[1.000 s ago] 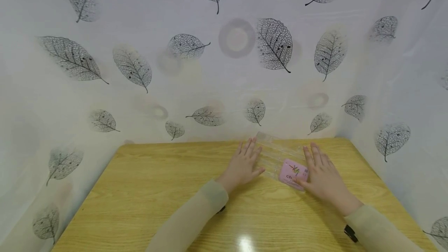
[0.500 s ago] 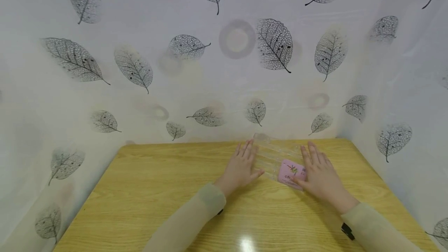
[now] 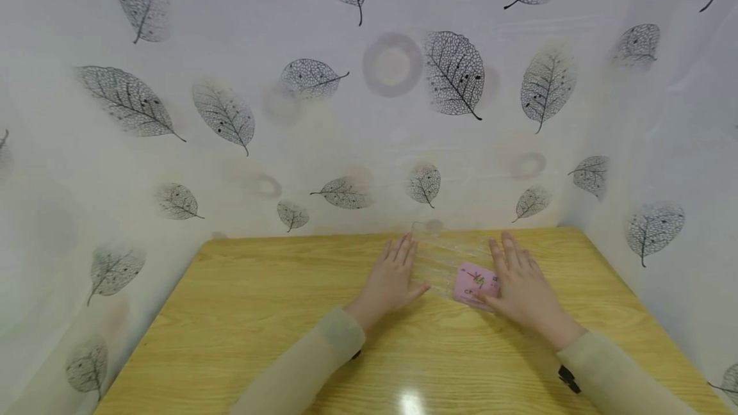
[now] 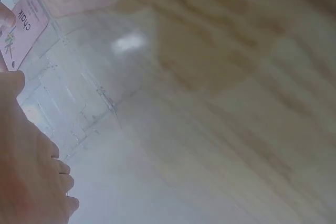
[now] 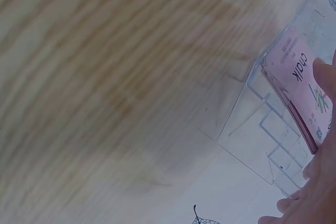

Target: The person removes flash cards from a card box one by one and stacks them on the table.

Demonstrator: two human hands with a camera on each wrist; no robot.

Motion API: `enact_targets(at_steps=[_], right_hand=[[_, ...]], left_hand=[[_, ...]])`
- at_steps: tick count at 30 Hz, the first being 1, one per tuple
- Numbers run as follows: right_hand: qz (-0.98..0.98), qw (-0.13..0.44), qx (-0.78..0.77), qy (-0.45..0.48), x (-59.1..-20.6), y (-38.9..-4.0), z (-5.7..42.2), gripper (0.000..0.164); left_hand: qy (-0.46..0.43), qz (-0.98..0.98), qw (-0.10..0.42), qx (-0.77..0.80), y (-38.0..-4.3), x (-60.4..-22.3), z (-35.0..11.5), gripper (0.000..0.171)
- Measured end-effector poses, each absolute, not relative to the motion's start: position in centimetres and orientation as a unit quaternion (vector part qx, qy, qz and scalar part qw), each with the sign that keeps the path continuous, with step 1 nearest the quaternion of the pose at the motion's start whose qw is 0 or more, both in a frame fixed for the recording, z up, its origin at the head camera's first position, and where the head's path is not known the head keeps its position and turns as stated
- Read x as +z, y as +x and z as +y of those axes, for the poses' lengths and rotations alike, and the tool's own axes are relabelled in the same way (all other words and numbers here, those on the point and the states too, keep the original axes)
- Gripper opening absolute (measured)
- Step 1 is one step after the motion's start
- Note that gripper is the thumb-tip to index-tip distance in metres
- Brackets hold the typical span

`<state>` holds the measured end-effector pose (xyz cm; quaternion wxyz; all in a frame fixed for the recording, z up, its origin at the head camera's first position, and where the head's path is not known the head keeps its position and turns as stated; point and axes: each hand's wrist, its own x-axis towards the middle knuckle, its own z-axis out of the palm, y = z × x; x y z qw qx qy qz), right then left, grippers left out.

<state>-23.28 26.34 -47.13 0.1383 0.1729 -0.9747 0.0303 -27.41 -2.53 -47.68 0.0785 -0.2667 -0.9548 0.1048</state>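
Note:
A clear plastic divided box (image 3: pixel 434 266) lies at a slant near the back of the table, its thin walls and partitions showing best in the right wrist view. In its right-hand end sits a pink chalk box (image 3: pixel 474 279), printed with the word "chalk" and crossed coloured sticks. My left hand (image 3: pixel 385 285) rests along the left end of the clear box, fingers straight and thumb spread toward its front. At the opposite end, my right hand (image 3: pixel 527 293) lies with straight fingers along the side, its thumb over the pink chalk box (image 5: pixel 299 74).
The wooden table (image 3: pixel 277 312) has a glossy top with a light reflection at the front. White sheeting (image 3: pixel 346 133) with a leaf print stands behind the table and along both sides, close to its back edge.
Both hands and the clear box with the pink chalk box in it have shifted slightly to the left along the table. The hands keep their places at the two ends.

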Motion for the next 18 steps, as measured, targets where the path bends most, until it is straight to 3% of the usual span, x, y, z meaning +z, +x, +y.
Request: enact_targets(at_steps=[18], right_hand=[[-0.967,0.137,0.04,0.21,-46.8,-23.8,24.5,0.113]], left_hand=[[-0.249,-0.957,0.075,0.126,-25.2,-47.5,-4.8,0.094]])
